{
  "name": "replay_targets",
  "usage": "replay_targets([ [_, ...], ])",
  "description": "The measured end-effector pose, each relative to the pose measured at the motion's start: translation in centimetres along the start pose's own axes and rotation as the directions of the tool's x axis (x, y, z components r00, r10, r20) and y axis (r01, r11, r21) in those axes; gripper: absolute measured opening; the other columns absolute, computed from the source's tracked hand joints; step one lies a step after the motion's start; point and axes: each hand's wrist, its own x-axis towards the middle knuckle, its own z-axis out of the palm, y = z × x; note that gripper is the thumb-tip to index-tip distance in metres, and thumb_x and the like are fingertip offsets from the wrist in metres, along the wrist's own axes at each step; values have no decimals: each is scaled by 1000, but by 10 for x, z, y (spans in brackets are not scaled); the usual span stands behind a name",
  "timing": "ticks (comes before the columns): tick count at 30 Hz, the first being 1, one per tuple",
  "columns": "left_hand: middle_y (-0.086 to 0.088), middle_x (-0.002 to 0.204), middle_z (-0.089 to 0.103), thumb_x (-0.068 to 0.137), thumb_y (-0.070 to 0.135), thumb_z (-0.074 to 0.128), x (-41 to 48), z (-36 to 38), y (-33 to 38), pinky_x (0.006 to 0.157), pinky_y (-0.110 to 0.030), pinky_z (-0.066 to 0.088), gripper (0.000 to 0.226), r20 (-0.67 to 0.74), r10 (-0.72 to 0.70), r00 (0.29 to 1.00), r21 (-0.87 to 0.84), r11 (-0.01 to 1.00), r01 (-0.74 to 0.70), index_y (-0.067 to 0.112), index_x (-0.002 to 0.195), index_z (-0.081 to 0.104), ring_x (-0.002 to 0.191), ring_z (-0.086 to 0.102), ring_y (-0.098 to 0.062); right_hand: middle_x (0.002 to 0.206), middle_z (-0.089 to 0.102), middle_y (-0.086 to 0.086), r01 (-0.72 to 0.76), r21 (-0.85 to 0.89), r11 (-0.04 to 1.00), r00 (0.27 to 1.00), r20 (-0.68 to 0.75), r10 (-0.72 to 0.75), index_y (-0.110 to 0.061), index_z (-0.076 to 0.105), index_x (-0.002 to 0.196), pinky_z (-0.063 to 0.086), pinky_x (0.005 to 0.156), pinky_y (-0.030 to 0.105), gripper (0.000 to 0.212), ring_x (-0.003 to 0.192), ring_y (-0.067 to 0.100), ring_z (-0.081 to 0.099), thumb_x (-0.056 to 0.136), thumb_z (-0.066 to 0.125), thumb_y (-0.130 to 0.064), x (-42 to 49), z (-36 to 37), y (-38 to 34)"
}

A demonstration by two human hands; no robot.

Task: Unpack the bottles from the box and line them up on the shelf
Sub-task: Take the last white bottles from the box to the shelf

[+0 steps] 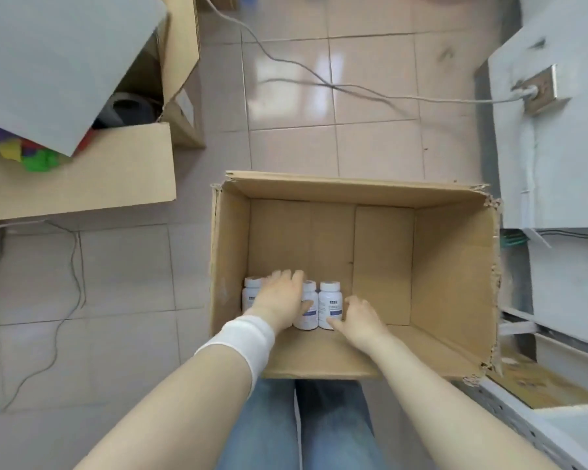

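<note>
An open cardboard box point(353, 266) is seen at centre frame on the tiled floor, and the white bottles are found in its lower-left corner, pressed close together against the left wall. Three can be counted with certainty: a left bottle point(251, 293) half covered, a middle bottle point(307, 308), and a right bottle point(330, 305); whether a fourth is hidden under the palm cannot be told.

The left hand point(279, 300), with a white band at the wrist, is laid open over the left and middle bottles, fingers spread across their caps, and nothing is yet clasped. The right hand point(358, 317) is curled loosely against the side of the right bottle, thumb low at its base; a full grip is not seen.

The step in hand is judged to be gathering the bottles for lifting. It would be done well if each hand were closed round the bodies rather than the caps, since the caps are smooth and the bottles stand touching, so one pulled carelessly could tip its neighbour.

Each bottle appears to stand upright, its long axis running from base to cap, caps toward the upper part of the frame and labels facing the lower edge. That upright posture should be kept for the shelf point(557, 418), glimpsed at lower right.
</note>
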Motion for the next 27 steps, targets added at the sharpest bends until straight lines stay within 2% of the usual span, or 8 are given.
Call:
replay_targets([
  [6, -8, 131, 49, 94, 44, 46, 40, 16, -2, 97, -35, 33, 47, 35, -31, 999, 10, 999, 31, 15, 131, 43, 123, 41, -27, 126, 50, 16, -74, 91, 993, 997, 38, 71, -3, 43, 125, 41, 90, 34, 53, 117, 32, 51, 85, 65, -30, 52, 21, 6],
  [9, -9, 132, 51, 93, 45, 49, 52, 11, -4, 99, -36, 35, 49, 123, -36, 992, -55, 998, 43, 14, 130, 46, 123, 41, -28, 124, 54, 16, -99, 215, 972, 995, 42, 92, -2, 45, 123, 41, 83, 31, 56, 114, 31, 54, 80, 71, -26, 61, 26, 10],
  [13, -8, 133, 50, 89, 49, 53, 56, 0, -6, 103, -35, 32, 54, 221, -10, 975, -116, 993, 37, 16, 132, 48, 127, 36, -28, 113, 64, 13, -93, 308, 947, 994, 81, 72, -4, 57, 113, 40, 73, 26, 46, 94, 26, 60, 75, 74, -24, 63, 22, 19],
  [16, -8, 131, 48, 87, 46, 59, 45, -10, 1, 104, -33, 30, 54, 158, 34, 987, -198, 980, -2, 14, 129, 50, 130, 32, -27, 115, 61, 10, -62, 305, 950, 996, 75, 40, -8, 57, 112, 45, 80, 30, 47, 104, 27, 58, 75, 74, -30, 53, 10, 29],
  [18, -7, 126, 49, 86, 39, 63, 30, -22, 7, 97, -28, 34, 47, 112, 57, 992, -326, 945, -18, 13, 124, 54, 123, 39, -23, 118, 58, 9, -63, 364, 929, 998, 53, 46, -11, 56, 113, 46, 87, 33, 52, 106, 25, 58, 72, 77, -35, 37, -3, 39],
  [20, -5, 122, 50, 86, 34, 66, 9, -39, 16, 87, -21, 34, 40, 81, 86, 993, -447, 893, -41, 13, 118, 56, 113, 48, -18, 114, 58, 5, -47, 455, 889, 999, 25, 40, -11, 55, 114, 44, 82, 28, 51, 100, 20, 58, 72, 77, -31, 12, -22, 49],
  [23, 1, 117, 55, 86, 31, 66, -30, -70, 39, 81, -20, 42, 33, 43, 134, 990, -570, 817, -86, 16, 114, 57, 105, 54, -14, 106, 59, 0, 3, 590, 807, 999, -41, 27, -11, 54, 116, 39, 79, 24, 49, 94, 15, 55, 75, 77, -24, -37, -53, 66],
  [27, 8, 109, 62, 87, 32, 65, -83, -121, 79, 85, -24, 46, 24, -59, 236, 970, -624, 750, -220, 23, 108, 57, 101, 59, -11, 114, 60, 1, 95, 692, 716, 980, -192, 55, -15, 53, 113, 42, 85, 27, 45, 98, 15, 56, 76, 76, -21, -109, -84, 89],
])
